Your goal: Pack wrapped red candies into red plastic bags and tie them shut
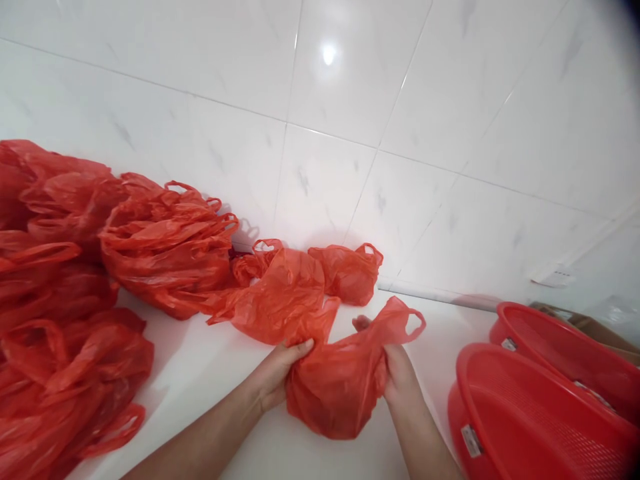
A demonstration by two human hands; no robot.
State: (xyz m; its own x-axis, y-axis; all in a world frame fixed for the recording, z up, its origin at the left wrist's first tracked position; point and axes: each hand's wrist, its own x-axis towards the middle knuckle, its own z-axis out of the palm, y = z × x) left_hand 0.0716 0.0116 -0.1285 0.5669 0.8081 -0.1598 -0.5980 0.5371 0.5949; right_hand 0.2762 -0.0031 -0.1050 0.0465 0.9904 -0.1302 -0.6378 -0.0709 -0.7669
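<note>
A red plastic bag [335,387] is held up between both hands over the white table, its handle loop [415,323] sticking out at the upper right. My left hand [283,373] is closed on the bag's left side, thumb on top. On the opposite side my right hand [393,367] grips the bag, with part of its fingers behind the thin plastic. Just beyond, another red bag [285,287] lies touching or close to the held one. A smaller red bag [350,273] rests against the wall. What is inside the held bag cannot be made out.
Heaps of crumpled red plastic bags [170,253] fill the left, with more bags [65,393] in the left foreground. Two red plastic baskets [480,400] stand at the right, a cardboard box [580,323] behind them. A white tiled wall [330,160] bounds the white table [200,373].
</note>
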